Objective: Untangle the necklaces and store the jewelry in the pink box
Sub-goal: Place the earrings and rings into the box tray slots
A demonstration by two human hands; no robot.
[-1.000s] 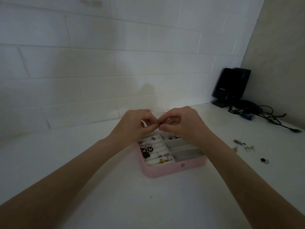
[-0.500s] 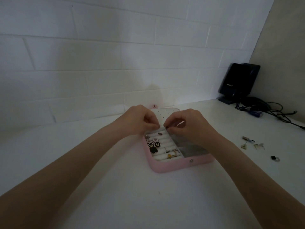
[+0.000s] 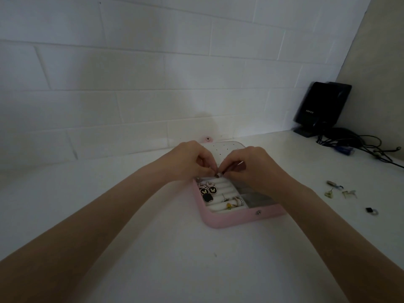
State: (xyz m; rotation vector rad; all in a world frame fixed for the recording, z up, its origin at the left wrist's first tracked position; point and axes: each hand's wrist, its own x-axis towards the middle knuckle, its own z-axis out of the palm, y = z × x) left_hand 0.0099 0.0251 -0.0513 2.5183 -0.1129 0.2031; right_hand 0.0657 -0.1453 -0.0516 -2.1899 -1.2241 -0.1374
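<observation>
Both hands are curled, the left hand (image 3: 189, 161) and right hand (image 3: 251, 166) meeting fingertip to fingertip on a small dark piece (image 3: 217, 176); what it is cannot be told. Directly beneath the fingertips lies the open pink box (image 3: 231, 220), with rings (image 3: 237, 201) and butterfly studs (image 3: 207, 190) seated in its white rolls. Well out past the right hand, loose small pieces (image 3: 341, 191) lie on the white table (image 3: 175, 259).
</observation>
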